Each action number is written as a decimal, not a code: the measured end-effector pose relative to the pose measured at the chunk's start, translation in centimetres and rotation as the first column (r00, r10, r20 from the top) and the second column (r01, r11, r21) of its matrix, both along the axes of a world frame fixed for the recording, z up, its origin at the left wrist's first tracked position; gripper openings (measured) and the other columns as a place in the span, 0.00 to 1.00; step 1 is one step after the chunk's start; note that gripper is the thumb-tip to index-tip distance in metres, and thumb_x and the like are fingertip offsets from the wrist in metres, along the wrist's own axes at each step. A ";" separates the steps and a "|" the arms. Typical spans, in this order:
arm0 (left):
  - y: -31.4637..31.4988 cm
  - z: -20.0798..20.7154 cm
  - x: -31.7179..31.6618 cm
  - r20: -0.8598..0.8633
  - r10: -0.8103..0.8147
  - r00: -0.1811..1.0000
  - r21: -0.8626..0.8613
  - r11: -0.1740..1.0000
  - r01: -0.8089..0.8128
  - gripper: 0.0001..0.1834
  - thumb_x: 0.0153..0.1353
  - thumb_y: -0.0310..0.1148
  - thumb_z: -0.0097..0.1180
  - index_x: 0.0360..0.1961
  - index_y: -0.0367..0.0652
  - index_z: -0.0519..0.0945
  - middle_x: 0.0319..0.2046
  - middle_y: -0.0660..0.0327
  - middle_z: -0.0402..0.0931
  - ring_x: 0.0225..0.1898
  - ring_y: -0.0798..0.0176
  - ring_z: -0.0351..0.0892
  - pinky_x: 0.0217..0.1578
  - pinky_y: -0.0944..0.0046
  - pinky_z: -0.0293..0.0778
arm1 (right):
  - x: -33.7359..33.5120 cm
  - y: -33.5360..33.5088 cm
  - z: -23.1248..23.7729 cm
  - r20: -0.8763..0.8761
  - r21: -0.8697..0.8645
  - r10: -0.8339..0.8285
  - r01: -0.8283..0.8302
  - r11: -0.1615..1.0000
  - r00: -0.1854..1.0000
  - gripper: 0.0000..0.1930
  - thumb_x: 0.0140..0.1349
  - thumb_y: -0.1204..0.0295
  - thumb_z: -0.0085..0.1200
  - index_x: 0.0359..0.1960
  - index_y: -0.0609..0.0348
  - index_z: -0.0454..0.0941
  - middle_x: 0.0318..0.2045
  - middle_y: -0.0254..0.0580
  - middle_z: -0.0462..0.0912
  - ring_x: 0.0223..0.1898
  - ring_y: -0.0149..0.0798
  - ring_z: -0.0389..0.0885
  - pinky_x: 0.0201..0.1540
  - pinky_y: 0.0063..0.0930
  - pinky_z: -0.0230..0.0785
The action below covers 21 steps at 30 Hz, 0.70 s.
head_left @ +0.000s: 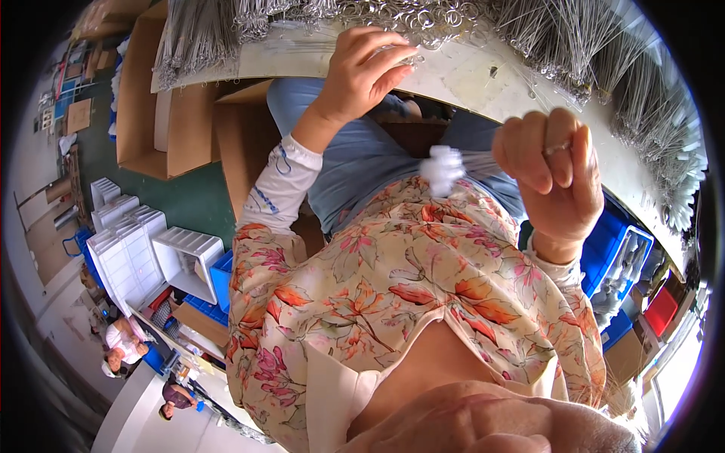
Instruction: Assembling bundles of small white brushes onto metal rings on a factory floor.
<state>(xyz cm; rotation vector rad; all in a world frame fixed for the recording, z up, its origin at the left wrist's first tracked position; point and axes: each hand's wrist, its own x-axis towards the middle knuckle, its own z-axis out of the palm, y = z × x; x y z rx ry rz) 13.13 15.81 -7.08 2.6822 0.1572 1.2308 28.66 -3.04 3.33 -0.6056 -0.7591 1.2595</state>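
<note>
My left hand point(366, 72) is at the near edge of the pale worktable point(294, 53), its thumb and fingertips pinched together. A small shiny metal piece shows at the fingertips, close beside a pile of metal rings point(434, 21). My right hand point(555, 162) is raised in front of the table's right part, its fingers curled round a bunch of thin wires point(479, 162). At the free end of the wires, above my lap, is a blurred cluster of white tufts point(442, 171). The wires look like the stems of small brushes.
Bundles of thin metal wires with looped ends point(555, 45) cover the table's far side, more at the right point(657, 128). Open cardboard boxes point(189, 128) stand left of my legs. White plastic crates point(132, 241) and a blue crate point(615, 253) flank me. Two people point(124, 343) are far left.
</note>
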 end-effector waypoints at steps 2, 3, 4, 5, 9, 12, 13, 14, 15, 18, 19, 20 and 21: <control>-1.9 0.7 -1.6 0.141 0.122 0.982 -0.101 0.989 -0.108 0.05 0.52 0.27 0.59 0.32 0.40 0.80 0.31 0.60 0.76 0.29 0.62 0.72 0.33 0.65 0.68 | -0.8 1.5 -0.2 -0.026 0.073 0.014 -0.012 0.997 1.000 0.21 0.66 0.57 0.40 0.17 0.55 0.65 0.19 0.40 0.70 0.20 0.32 0.63 0.26 0.27 0.56; -4.2 1.3 -3.0 0.061 0.151 0.987 -0.551 0.830 -0.093 0.06 0.57 0.30 0.54 0.32 0.40 0.79 0.32 0.60 0.76 0.31 0.65 0.72 0.35 0.64 0.68 | -1.8 1.8 -0.2 0.057 0.156 -0.022 0.013 0.988 0.998 0.20 0.64 0.58 0.42 0.18 0.57 0.66 0.19 0.39 0.69 0.19 0.33 0.63 0.25 0.27 0.57; -6.6 1.9 -5.0 -0.029 0.153 0.988 -0.872 0.479 -0.100 0.10 0.62 0.34 0.49 0.32 0.40 0.79 0.34 0.60 0.77 0.34 0.69 0.72 0.36 0.63 0.68 | -3.1 2.1 -0.2 0.130 0.241 -0.050 0.017 0.970 0.990 0.18 0.63 0.59 0.45 0.20 0.58 0.68 0.18 0.38 0.69 0.19 0.35 0.64 0.24 0.28 0.57; -7.3 1.9 -7.0 -0.032 -0.056 0.998 -0.983 0.183 -0.021 0.15 0.65 0.39 0.44 0.32 0.39 0.78 0.35 0.60 0.76 0.34 0.69 0.72 0.38 0.62 0.69 | -4.3 2.9 0.1 0.271 0.418 -0.066 -0.056 0.907 0.960 0.16 0.64 0.63 0.44 0.19 0.56 0.66 0.16 0.36 0.67 0.20 0.36 0.65 0.24 0.28 0.57; -11.0 4.4 -9.6 0.245 0.024 0.969 -0.871 -0.434 0.231 0.20 0.67 0.45 0.39 0.36 0.38 0.76 0.38 0.59 0.76 0.37 0.68 0.74 0.43 0.62 0.70 | -9.9 4.7 -1.2 0.627 0.653 -0.122 -0.434 0.621 0.770 0.09 0.58 0.71 0.50 0.22 0.57 0.67 0.19 0.39 0.70 0.23 0.41 0.71 0.27 0.34 0.63; -13.9 5.9 -9.8 0.403 0.487 0.775 -0.470 -0.616 0.632 0.20 0.67 0.45 0.38 0.42 0.38 0.74 0.38 0.58 0.76 0.40 0.67 0.76 0.49 0.61 0.70 | -12.3 5.1 -4.2 0.730 0.574 0.060 -0.659 0.486 0.680 0.08 0.54 0.69 0.56 0.26 0.59 0.71 0.26 0.41 0.75 0.27 0.43 0.73 0.30 0.35 0.66; -14.1 4.5 -10.4 0.432 0.560 0.707 -0.515 -0.491 0.703 0.17 0.67 0.40 0.40 0.45 0.37 0.73 0.34 0.60 0.76 0.38 0.67 0.76 0.44 0.64 0.73 | -12.6 5.2 -4.4 0.719 0.577 0.029 -0.619 0.533 0.695 0.09 0.54 0.68 0.56 0.26 0.59 0.72 0.26 0.41 0.75 0.29 0.44 0.75 0.32 0.35 0.68; -13.9 4.4 -11.1 0.429 0.572 0.699 -0.524 -0.473 0.708 0.17 0.67 0.40 0.40 0.45 0.37 0.73 0.34 0.60 0.76 0.38 0.67 0.76 0.44 0.64 0.73 | -12.7 5.2 -4.4 0.708 0.577 -0.005 -0.575 0.581 0.706 0.10 0.53 0.67 0.57 0.27 0.60 0.72 0.26 0.40 0.75 0.30 0.44 0.76 0.34 0.34 0.69; -13.4 4.7 -11.5 0.186 0.466 0.865 -0.907 -0.256 0.333 0.16 0.67 0.38 0.41 0.45 0.36 0.73 0.31 0.60 0.75 0.32 0.69 0.75 0.37 0.67 0.73 | -11.8 5.3 -4.1 0.678 0.572 -0.056 -0.478 0.667 0.733 0.11 0.54 0.66 0.58 0.28 0.60 0.73 0.26 0.40 0.75 0.32 0.43 0.77 0.36 0.32 0.71; -12.8 4.4 -11.9 0.230 0.411 0.882 -0.940 -0.142 0.311 0.16 0.68 0.35 0.40 0.45 0.31 0.71 0.24 0.60 0.72 0.16 0.73 0.65 0.15 0.72 0.63 | -10.1 6.7 -4.2 0.282 0.001 0.182 -0.190 0.982 0.942 0.10 0.57 0.70 0.56 0.37 0.63 0.74 0.29 0.41 0.79 0.26 0.31 0.77 0.36 0.24 0.70; -12.8 4.9 -11.6 0.243 0.379 0.893 -0.939 -0.140 0.314 0.17 0.68 0.36 0.40 0.46 0.30 0.71 0.24 0.60 0.72 0.17 0.73 0.66 0.16 0.72 0.64 | -9.8 7.6 -4.7 0.235 -0.084 0.258 -0.245 0.966 0.937 0.13 0.58 0.69 0.56 0.39 0.66 0.74 0.29 0.42 0.79 0.24 0.30 0.76 0.35 0.22 0.70; -12.7 5.3 -11.2 0.256 0.342 0.904 -0.938 -0.141 0.318 0.18 0.68 0.37 0.39 0.46 0.30 0.71 0.24 0.59 0.73 0.17 0.72 0.67 0.16 0.73 0.64 | -9.4 8.5 -5.2 0.180 -0.165 0.325 -0.297 0.940 0.928 0.15 0.58 0.68 0.57 0.41 0.68 0.73 0.30 0.43 0.79 0.23 0.29 0.76 0.34 0.20 0.70; -12.6 5.1 -11.1 0.258 0.328 0.909 -0.937 -0.146 0.319 0.18 0.68 0.37 0.39 0.46 0.30 0.71 0.24 0.59 0.73 0.17 0.72 0.67 0.16 0.73 0.64 | -9.4 9.0 -5.4 0.135 -0.210 0.487 -0.456 0.865 0.863 0.17 0.57 0.68 0.57 0.43 0.68 0.73 0.29 0.44 0.79 0.23 0.29 0.76 0.30 0.19 0.70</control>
